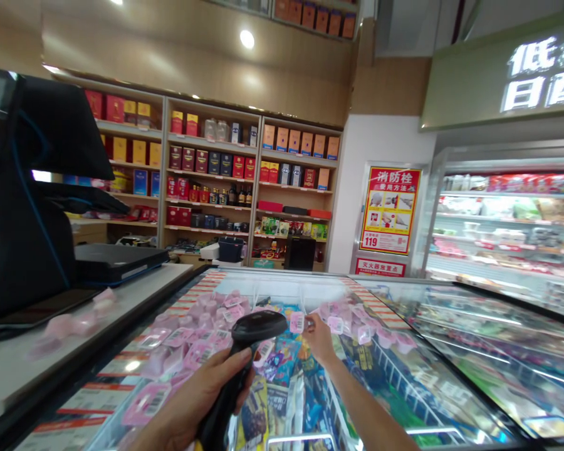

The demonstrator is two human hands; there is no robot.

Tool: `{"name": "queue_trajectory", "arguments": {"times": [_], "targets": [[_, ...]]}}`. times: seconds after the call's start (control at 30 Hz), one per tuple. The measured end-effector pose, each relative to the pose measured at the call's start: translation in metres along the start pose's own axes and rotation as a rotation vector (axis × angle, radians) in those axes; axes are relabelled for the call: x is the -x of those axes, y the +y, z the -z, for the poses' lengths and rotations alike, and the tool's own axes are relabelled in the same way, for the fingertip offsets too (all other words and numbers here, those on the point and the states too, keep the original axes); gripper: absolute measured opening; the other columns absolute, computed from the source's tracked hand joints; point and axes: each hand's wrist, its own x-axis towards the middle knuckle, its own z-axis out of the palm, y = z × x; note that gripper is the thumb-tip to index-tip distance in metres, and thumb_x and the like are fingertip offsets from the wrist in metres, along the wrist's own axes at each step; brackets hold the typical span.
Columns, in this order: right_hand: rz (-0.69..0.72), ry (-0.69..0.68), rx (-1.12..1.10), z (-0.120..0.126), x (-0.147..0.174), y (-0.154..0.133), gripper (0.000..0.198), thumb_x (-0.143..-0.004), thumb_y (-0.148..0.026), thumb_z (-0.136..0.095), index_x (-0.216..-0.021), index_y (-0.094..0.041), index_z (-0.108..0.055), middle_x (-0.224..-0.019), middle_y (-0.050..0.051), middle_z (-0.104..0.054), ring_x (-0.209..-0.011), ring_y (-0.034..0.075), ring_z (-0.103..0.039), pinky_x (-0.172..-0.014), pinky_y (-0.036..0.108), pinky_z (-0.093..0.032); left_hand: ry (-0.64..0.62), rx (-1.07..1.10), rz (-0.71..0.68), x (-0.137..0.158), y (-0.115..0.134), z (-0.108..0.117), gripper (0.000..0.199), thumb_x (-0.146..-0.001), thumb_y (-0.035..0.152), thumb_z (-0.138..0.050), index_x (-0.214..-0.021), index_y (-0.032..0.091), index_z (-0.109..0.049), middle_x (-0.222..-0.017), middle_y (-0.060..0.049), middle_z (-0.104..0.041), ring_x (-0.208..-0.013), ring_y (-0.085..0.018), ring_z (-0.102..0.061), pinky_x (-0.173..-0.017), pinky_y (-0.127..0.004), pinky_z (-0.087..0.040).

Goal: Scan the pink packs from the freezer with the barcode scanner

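My left hand point(202, 391) is wrapped round the handle of a black barcode scanner point(258, 327), its head pointing to the right. Just beyond that head, my right hand point(318, 337) pinches a small pink cup point(297, 322) whose labelled face is turned toward me. A heap of similar pink cups point(202, 351) with barcode labels lies on the glass top to the left, partly behind the scanner. More pink cups point(352, 319) lie in a group just right of my right hand.
Beneath the glass, a chest freezer holds bagged goods point(277, 401) in white wire baskets point(399, 376). At left, a counter point(169, 279) bears a black checkout terminal point(51, 144) and several blurred pink cups point(75, 322). Shelves point(211, 144) of boxes stand behind; a refrigerated display point(507, 219) is at right.
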Motion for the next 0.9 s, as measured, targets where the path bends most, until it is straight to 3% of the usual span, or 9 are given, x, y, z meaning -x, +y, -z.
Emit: {"name": "queue_trajectory", "arguments": {"times": [0.33, 0.57, 0.8, 0.9], "targets": [[0.020, 0.127, 0.098, -0.002, -0.003, 0.003, 0.017, -0.061, -0.021, -0.048, -0.078, -0.017, -0.051, -0.074, 0.003, -0.060, -0.062, 0.014, -0.056, -0.058, 0.025, -0.042, -0.086, -0.003, -0.007, -0.013, -0.006, -0.001, 0.025, -0.070, 0.040, -0.054, -0.071, 0.015, -0.051, -0.054, 0.002, -0.054, -0.041, -0.005, -0.045, -0.042, -0.018, -0.035], [0.038, 0.200, 0.513, 0.010, -0.010, 0.020, 0.016, -0.060, -0.016, -0.048, -0.076, -0.016, -0.051, -0.081, 0.007, -0.054, -0.079, 0.019, -0.053, -0.066, 0.028, -0.041, -0.044, -0.013, -0.006, -0.013, 0.003, -0.001, 0.025, -0.068, 0.040, -0.056, -0.069, 0.015, -0.051, -0.052, 0.003, -0.053, -0.040, -0.005, -0.045, -0.040, -0.017, -0.034], [-0.190, 0.141, 0.727, 0.027, -0.014, 0.006, 0.031, -0.067, -0.007, -0.042, -0.096, -0.012, -0.050, -0.097, 0.013, -0.050, -0.084, 0.021, -0.053, -0.068, 0.029, -0.039, -0.012, -0.017, -0.039, -0.017, 0.001, 0.013, 0.025, -0.067, 0.041, -0.056, -0.068, 0.017, -0.051, -0.053, 0.004, -0.055, -0.042, -0.005, -0.046, -0.042, -0.017, -0.034], [-0.159, 0.207, 0.817, 0.025, -0.008, -0.004, 0.042, -0.066, -0.006, -0.041, -0.106, -0.016, -0.047, -0.108, 0.014, -0.047, -0.096, 0.025, -0.048, -0.073, 0.034, -0.036, 0.034, -0.033, -0.043, -0.021, -0.002, 0.015, 0.026, -0.067, 0.042, -0.055, -0.065, 0.016, -0.050, -0.051, 0.004, -0.053, -0.040, -0.005, -0.045, -0.041, -0.017, -0.033]]}}
